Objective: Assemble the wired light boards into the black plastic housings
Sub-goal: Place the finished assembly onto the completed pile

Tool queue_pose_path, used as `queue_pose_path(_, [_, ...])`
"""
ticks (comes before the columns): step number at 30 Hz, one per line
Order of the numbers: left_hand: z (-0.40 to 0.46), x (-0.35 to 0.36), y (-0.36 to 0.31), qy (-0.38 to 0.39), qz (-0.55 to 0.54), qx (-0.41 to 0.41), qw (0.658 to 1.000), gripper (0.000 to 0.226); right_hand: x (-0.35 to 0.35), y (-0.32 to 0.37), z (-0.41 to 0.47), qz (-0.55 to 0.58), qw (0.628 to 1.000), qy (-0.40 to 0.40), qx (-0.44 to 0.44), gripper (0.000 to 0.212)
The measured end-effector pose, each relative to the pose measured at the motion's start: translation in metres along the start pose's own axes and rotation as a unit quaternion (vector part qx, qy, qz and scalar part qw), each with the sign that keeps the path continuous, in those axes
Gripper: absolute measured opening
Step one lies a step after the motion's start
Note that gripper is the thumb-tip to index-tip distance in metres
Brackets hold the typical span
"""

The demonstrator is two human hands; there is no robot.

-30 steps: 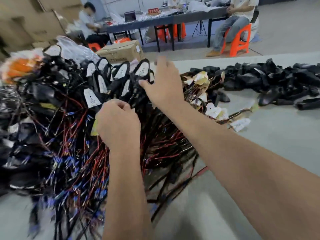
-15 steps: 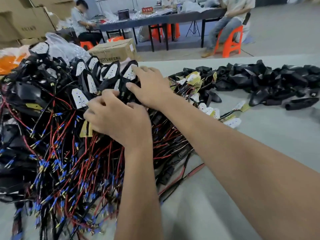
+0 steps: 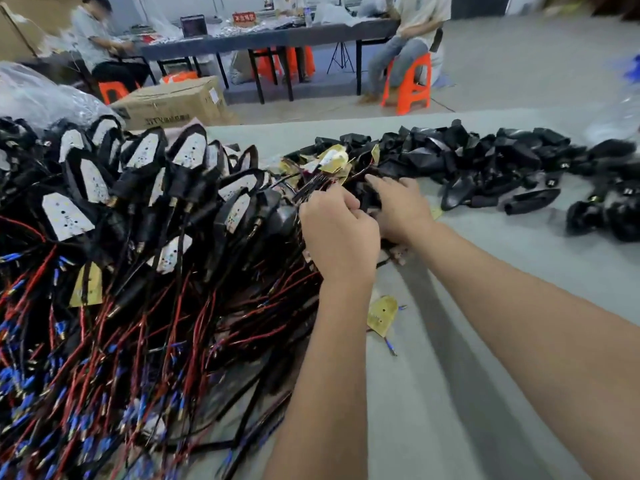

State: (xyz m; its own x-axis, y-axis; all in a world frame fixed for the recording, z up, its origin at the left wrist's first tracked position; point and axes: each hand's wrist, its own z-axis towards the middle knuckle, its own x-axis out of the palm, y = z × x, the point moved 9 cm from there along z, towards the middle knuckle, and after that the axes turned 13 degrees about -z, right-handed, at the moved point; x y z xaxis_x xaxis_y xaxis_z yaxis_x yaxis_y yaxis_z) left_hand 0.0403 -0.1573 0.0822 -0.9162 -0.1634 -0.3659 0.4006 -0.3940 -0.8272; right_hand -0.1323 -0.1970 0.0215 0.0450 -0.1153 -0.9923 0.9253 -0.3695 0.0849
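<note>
A: Hands first. Left?

B: Left hand [image 3: 337,233] was curled into a fist at the right edge of the big heap of assembled units [image 3: 138,209], fingers closed round a bunch of dark wires [image 3: 313,187] that stuck up past the knuckles.

A: Right?

B: Right hand [image 3: 401,209] just beside it, touching the left, fingers stretched forward and down over the small heap of loose light boards [image 3: 332,159]. Whether it gripped anything, couldn't tell; the palm side was hidden.

A: Where were the housings?

B: Empty black housings [image 3: 502,168] lay in a long pile across the far right of the grey table [image 3: 450,393], beyond the right hand. Filled ones, white boards showing, stood packed on the left, red and black leads with blue tips [image 3: 86,393] trailing toward the camera.

A: Strays?

B: One yellow board [image 3: 381,315] lay alone on the table between the forearms, near the left wrist.

A: Background?

B: Cardboard box [image 3: 173,102], orange stool [image 3: 410,83], people seated at a long table [image 3: 277,38].
</note>
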Motion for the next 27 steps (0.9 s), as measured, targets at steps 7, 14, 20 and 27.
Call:
queue_pose_path(7, [0.021, 0.058, 0.010, 0.097, 0.249, -0.021, 0.963, 0.025, -0.010, -0.006, 0.009, 0.081, 0.995, -0.060, -0.024, 0.043])
queue_pose_path(14, [0.022, 0.084, -0.014, 0.084, 0.215, 0.057, 0.971, 0.008, -0.040, -0.047, -0.019, 0.289, 0.944, -0.157, -0.001, 0.062])
queue_pose_path(20, [-0.011, 0.139, -0.045, 0.229, -0.081, 0.040, 0.969, 0.026, -0.051, -0.131, -0.052, 0.384, 0.888, -0.221, 0.119, 0.040])
queue_pose_path(27, [-0.066, 0.195, -0.043, 0.276, -0.154, -0.054, 0.947, 0.061, -0.071, -0.230, -0.066, 0.104, 0.938, -0.231, 0.237, 0.030])
